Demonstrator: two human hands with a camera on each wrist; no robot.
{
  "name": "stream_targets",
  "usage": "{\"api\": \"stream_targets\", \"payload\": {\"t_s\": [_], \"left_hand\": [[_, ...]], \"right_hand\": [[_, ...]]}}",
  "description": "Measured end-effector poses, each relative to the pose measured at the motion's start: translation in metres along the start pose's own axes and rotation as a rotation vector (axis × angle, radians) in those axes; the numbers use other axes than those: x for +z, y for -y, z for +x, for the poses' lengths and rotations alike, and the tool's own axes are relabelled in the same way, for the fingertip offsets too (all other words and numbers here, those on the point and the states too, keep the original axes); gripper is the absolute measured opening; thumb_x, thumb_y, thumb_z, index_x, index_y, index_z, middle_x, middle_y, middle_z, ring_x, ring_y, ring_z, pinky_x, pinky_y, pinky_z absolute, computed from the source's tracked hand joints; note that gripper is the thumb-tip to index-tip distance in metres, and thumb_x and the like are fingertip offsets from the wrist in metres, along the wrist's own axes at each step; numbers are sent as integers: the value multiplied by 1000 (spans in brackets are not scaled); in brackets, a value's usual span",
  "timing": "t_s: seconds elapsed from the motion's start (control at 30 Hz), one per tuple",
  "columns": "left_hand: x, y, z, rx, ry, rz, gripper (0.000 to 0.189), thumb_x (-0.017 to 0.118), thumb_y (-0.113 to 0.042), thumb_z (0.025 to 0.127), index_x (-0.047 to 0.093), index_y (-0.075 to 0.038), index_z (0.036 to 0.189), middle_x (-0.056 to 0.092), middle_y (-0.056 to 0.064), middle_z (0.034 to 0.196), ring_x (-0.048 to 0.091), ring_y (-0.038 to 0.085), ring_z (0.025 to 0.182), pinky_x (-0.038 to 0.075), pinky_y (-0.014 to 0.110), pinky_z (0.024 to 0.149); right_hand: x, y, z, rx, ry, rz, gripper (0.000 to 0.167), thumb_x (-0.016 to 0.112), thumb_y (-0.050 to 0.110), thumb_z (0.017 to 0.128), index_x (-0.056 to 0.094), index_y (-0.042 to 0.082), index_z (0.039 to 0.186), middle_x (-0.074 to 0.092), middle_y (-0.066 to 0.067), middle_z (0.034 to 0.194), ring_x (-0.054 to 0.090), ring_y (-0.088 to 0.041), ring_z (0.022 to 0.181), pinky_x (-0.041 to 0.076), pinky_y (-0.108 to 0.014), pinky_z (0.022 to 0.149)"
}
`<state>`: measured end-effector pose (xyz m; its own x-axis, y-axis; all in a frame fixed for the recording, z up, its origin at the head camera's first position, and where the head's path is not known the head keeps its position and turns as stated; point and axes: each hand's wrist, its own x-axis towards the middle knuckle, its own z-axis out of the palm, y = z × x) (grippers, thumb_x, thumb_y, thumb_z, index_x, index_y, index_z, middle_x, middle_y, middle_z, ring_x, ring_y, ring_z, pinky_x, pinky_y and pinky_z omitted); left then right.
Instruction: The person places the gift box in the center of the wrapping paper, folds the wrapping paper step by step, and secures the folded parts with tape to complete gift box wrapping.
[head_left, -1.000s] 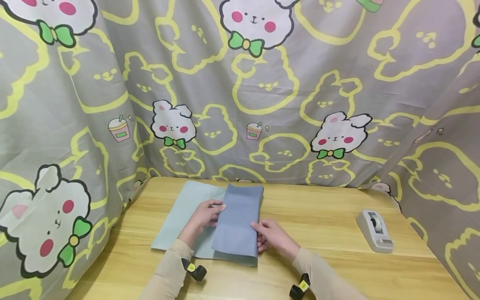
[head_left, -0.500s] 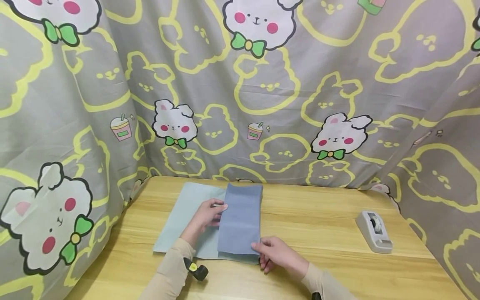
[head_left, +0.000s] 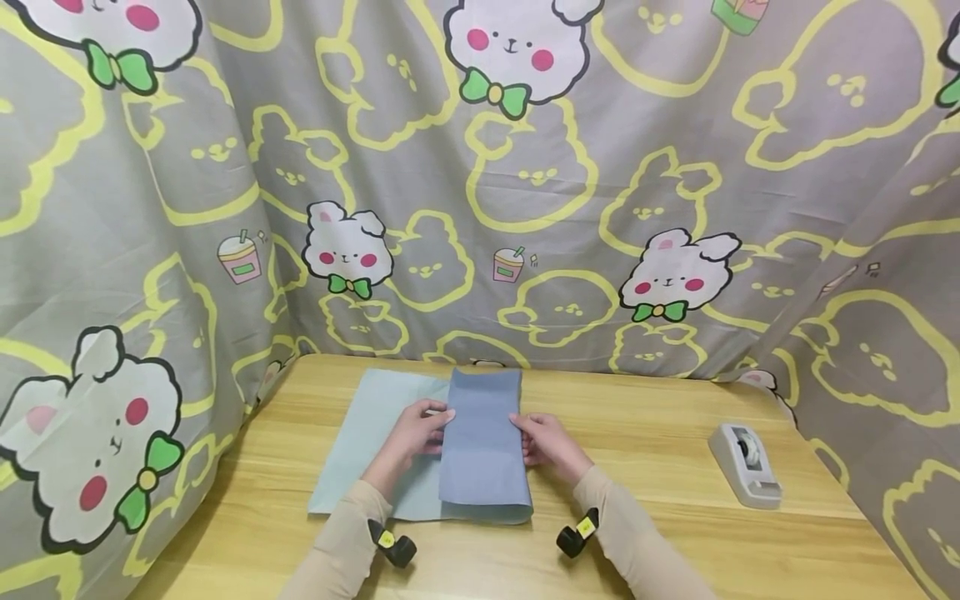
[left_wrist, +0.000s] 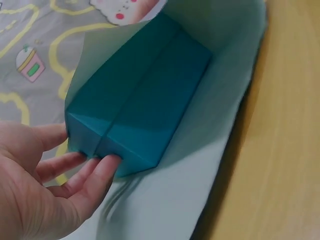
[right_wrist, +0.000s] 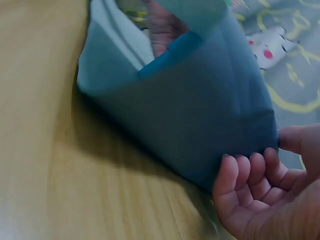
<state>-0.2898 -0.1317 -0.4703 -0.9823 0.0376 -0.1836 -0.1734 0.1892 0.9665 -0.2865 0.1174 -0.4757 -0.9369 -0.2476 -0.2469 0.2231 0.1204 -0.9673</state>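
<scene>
A sheet of wrapping paper [head_left: 483, 450], blue outside and pale green inside, lies folded over from the right on the table. Under its raised flap sits a teal box [left_wrist: 145, 100], visible in the left wrist view. My left hand [head_left: 417, 429] holds the near end of this box at the flap's left edge, several fingertips on it. Opposite, my right hand [head_left: 551, 442] pinches the paper at its right fold, thumb on top and fingers curled against the side. Below the flap, the paper's pale green inner face [left_wrist: 150, 210] shows. In the head view the box is hidden.
A grey tape dispenser [head_left: 745, 467] with a roll of tape stands at the right on the wooden table [head_left: 637, 500]. A patterned curtain [head_left: 420, 167] hangs behind the table and along both sides. Black wrist cameras are strapped to both sleeves.
My right hand first slid down to the fold's lower corner, then back up to the middle of its right edge. My left hand stays at the flap's left edge.
</scene>
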Motion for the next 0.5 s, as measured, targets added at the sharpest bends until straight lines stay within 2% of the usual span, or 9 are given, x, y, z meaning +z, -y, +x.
{"api": "stream_targets", "payload": {"t_s": [0.2, 0.3, 0.43, 0.5], "left_hand": [[8, 1, 0, 12, -25, -13, 40, 64, -30, 94, 59, -3, 124, 63, 13, 108, 64, 17, 80, 58, 32, 63], [5, -1, 1, 7, 33, -26, 41, 63, -26, 95, 57, -1, 127, 64, 15, 108, 66, 18, 81, 59, 35, 66], [-14, -12, -2, 19, 154, 52, 46, 59, -24, 96, 52, -1, 135, 64, 20, 120, 68, 25, 93, 59, 42, 75], [-29, -23, -6, 37, 178, 120, 48, 57, -27, 97, 50, -3, 139, 61, 22, 129, 67, 28, 103, 58, 46, 81]], "right_hand": [[-5, -2, 2, 20, -30, 24, 36, 62, 36, 94, 47, 10, 74, 46, 2, 63, 46, -9, 55, 46, -23, 50], [-6, -3, 2, 25, -55, 39, 36, 64, 36, 93, 47, 11, 74, 46, 2, 63, 46, -9, 55, 46, -23, 50], [-6, -4, 3, 32, -67, 76, 34, 64, 33, 93, 47, 11, 74, 47, 2, 64, 46, -10, 55, 45, -22, 50], [-6, -4, 3, 26, -69, 90, 32, 63, 31, 93, 47, 11, 74, 47, 2, 64, 45, -10, 56, 44, -23, 51]]}}
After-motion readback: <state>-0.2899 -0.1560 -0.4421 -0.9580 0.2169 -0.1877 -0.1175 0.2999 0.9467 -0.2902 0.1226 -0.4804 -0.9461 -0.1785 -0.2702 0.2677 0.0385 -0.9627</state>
